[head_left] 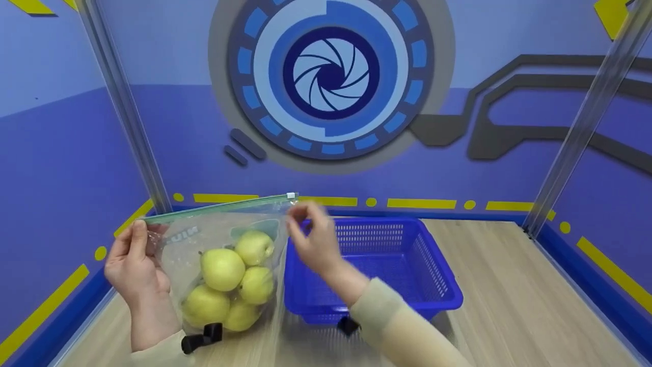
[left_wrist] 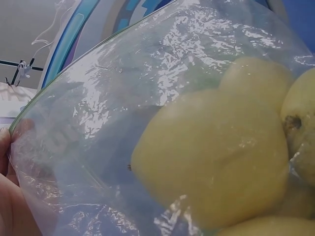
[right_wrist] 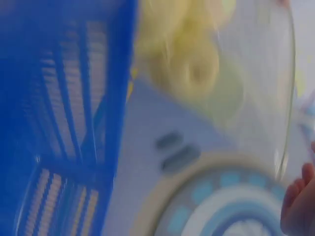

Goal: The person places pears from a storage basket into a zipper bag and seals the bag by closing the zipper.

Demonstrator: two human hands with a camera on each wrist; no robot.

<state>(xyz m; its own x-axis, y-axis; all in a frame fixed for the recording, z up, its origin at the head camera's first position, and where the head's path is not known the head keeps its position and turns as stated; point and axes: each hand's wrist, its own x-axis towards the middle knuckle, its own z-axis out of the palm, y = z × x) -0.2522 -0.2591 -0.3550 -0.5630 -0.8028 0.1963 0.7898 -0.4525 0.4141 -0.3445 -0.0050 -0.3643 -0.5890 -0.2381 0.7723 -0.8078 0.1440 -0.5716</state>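
A clear zip bag (head_left: 175, 255) with a green top strip hangs upright at the left, several yellow-green pears (head_left: 222, 269) inside it. Its white slider (head_left: 291, 195) sits at the right end of the closure. My left hand (head_left: 136, 265) pinches the bag's upper left corner between thumb and fingers; those fingertips also show at the edge of the left wrist view. Close to the bag's right edge, just below the slider, is my right hand (head_left: 317, 239), fingers loosely bent with nothing seen in them. The right wrist view is blurred, and there this hand appears apart from the bag.
A blue plastic basket (head_left: 443, 285) with slotted sides stands on the wooden table (head_left: 519, 295), right of the bag and partly behind my right forearm. Blue printed panels (head_left: 173, 132) enclose the table at the back and sides.
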